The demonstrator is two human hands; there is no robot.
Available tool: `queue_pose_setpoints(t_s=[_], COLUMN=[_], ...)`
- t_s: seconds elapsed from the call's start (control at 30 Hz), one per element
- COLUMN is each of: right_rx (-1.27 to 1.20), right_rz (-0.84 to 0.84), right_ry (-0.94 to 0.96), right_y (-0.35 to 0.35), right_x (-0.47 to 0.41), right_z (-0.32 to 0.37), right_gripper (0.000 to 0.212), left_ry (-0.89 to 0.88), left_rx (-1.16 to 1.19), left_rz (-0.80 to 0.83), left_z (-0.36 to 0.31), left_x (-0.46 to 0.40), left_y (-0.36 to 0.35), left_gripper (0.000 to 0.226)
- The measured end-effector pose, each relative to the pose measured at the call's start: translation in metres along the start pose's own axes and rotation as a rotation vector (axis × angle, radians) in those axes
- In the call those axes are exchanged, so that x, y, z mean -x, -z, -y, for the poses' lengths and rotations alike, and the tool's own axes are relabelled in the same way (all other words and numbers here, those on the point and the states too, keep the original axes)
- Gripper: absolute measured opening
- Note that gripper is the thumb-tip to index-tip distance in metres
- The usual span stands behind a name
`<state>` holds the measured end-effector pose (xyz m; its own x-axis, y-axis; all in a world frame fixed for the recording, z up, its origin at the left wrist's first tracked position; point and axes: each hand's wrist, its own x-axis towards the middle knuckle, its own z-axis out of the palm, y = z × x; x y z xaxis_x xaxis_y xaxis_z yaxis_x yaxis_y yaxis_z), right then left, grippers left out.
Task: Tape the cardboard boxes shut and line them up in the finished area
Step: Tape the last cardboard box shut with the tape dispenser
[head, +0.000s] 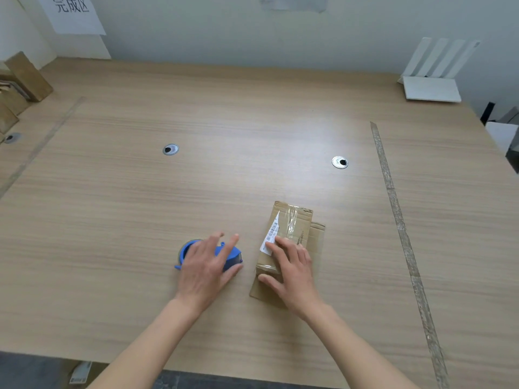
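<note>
Under the right hand (292, 272), fingers flat and pressing: small cardboard box (292, 237), flaps partly taped. Likely light, stiff, crushable; grip by its long sides. Left hand (206, 265), fingers spread, rests on blue tape dispenser (233, 255). Far left: finished boxes (25, 80).

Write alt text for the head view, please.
A person's right hand presses flat on a small taped cardboard box while the left hand rests on a blue tape dispenser beside it, on a wooden table.
</note>
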<state>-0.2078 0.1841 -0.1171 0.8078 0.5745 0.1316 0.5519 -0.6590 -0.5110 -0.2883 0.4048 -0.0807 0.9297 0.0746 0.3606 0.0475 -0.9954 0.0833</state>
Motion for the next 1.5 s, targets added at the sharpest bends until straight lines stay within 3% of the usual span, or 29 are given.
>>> queue_pose_setpoints(t_s=[0.13, 0.4, 0.63, 1.23, 1.37, 1.5], right_rx=[-0.209, -0.176, -0.035, 0.063, 0.078, 0.026], right_rz=[0.171, 0.126, 0.134, 0.043, 0.036, 0.162], right_ry=[0.084, 0.071, 0.219, 0.215, 0.215, 0.156], right_y=[0.029, 0.054, 0.054, 0.048, 0.04, 0.054], right_x=[0.004, 0.017, 0.017, 0.01, 0.012, 0.012], right_z=[-0.018, -0.071, -0.083, -0.076, -0.076, -0.071], right_gripper=[0.079, 0.055, 0.058, 0.053, 0.058, 0.06], left_ry=[-0.253, -0.247, -0.367, -0.254, -0.226, -0.12], left_rx=[0.159, 0.289, 0.281, 0.209, 0.146, 0.246], left_rz=[0.133, 0.206, 0.277, 0.159, 0.186, 0.293], left_z=[-0.03, -0.044, -0.034, -0.062, -0.067, -0.071], left_x=[-0.016, -0.027, -0.052, -0.045, -0.042, -0.039], left_y=[-0.016, -0.038, -0.034, -0.041, -0.039, -0.034], left_gripper=[0.059, 0.057, 0.064, 0.043, 0.046, 0.049])
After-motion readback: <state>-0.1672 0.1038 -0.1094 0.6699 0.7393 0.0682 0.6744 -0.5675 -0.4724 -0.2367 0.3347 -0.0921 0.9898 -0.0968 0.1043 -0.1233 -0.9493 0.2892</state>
